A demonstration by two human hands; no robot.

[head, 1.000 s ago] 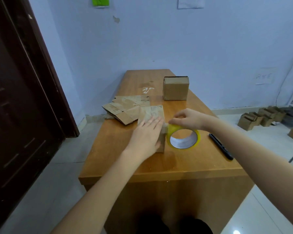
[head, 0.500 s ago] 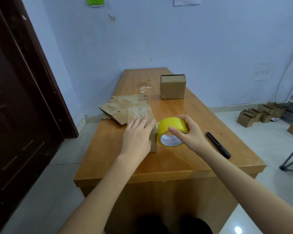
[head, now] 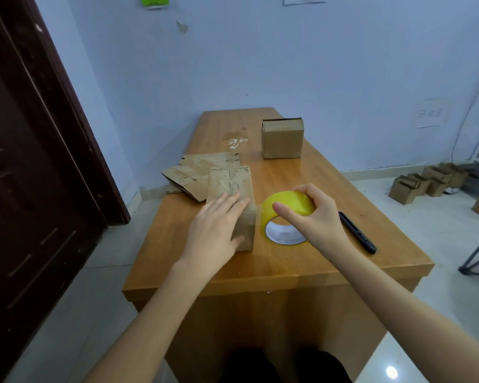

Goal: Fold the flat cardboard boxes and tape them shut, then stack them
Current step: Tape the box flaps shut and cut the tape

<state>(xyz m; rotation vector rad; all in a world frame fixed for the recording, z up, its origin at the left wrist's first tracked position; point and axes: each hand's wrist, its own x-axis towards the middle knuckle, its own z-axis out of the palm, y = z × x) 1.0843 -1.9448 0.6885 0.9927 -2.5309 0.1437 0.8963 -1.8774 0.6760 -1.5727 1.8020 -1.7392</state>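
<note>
You're mid-tape on the folded box (head: 234,205) near the front of the table (head: 302,266). Your left hand (head: 215,230) lies flat on its top, fingers straight, pressing it down. Your right hand (head: 314,217) is curled round the yellow tape roll (head: 286,207), just to the right of the box; the tape's free end seems to run onto the box edge, but it's too faint to be sure. A black pen-like tool (head: 357,233), maybe a cutter, lies to the right.

Further back on the left, a pile of flat boxes (head: 194,172) hasn't been folded yet. Far right sits one assembled box (head: 282,138), alone, so I'd say stacking hasn't started. Roughly one done, one in progress, several left.

No readable writing: smudgy marks on the cardboard, and the wall sign (head: 431,113) is too blurry.
</note>
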